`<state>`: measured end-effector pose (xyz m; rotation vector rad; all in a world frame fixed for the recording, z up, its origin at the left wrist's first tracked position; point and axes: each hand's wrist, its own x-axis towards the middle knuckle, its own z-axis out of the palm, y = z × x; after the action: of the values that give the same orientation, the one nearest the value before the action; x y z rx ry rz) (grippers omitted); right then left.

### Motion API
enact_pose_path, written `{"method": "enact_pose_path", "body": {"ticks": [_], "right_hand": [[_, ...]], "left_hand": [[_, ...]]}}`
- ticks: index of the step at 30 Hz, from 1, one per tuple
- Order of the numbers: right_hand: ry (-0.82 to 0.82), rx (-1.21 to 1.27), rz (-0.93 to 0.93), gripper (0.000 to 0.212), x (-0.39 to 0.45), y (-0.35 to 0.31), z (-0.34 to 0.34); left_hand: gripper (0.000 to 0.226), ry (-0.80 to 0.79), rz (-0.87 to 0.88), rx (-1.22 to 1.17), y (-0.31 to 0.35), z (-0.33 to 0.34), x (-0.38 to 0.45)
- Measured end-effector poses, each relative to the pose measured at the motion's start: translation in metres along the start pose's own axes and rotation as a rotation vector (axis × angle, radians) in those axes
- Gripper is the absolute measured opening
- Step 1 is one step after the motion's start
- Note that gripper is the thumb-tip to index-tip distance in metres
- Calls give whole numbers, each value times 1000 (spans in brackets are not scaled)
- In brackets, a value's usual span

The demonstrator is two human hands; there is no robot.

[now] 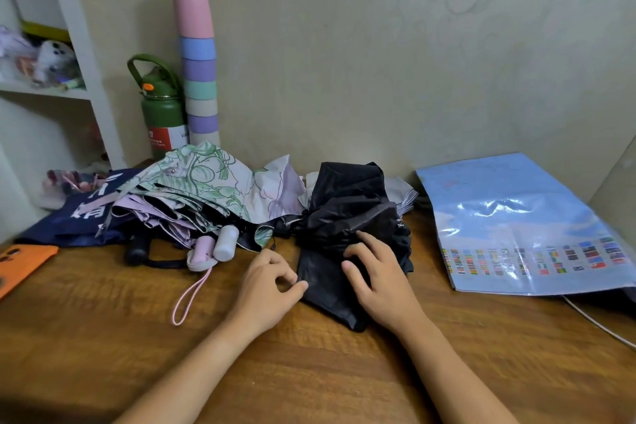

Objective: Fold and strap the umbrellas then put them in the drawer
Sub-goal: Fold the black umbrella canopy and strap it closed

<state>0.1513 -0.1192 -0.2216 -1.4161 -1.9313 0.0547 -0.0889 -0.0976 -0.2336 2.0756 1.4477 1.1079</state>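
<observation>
A black umbrella lies loosely crumpled on the wooden table in front of me. My right hand rests on its near flap with curled fingers pressing the cloth. My left hand sits at the flap's left edge, thumb and fingertips pinching the fabric. To the left lies a pile of unfolded umbrellas: a green floral one, a lilac one with a pink handle and wrist loop, a white handle, and a navy one. No drawer is in view.
A green bottle and a stack of pastel cups stand against the wall. An orange phone lies at the left edge. A blue plastic-covered sheet lies at the right, a white cable beside it. White shelves stand left.
</observation>
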Motion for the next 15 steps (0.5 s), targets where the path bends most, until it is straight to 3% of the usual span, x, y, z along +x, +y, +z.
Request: {"method": "enact_pose_path", "body": {"ticks": [2, 5, 15], "right_hand": [[-76, 40, 46, 43, -3, 1, 1], [-161, 81, 96, 49, -4, 3, 2], [-159, 56, 105, 23, 0, 14, 8]], "left_hand": [[25, 15, -85, -21, 3, -2, 0], [27, -2, -170, 135, 7, -3, 0], [33, -13, -215, 299, 6, 1, 0]]}}
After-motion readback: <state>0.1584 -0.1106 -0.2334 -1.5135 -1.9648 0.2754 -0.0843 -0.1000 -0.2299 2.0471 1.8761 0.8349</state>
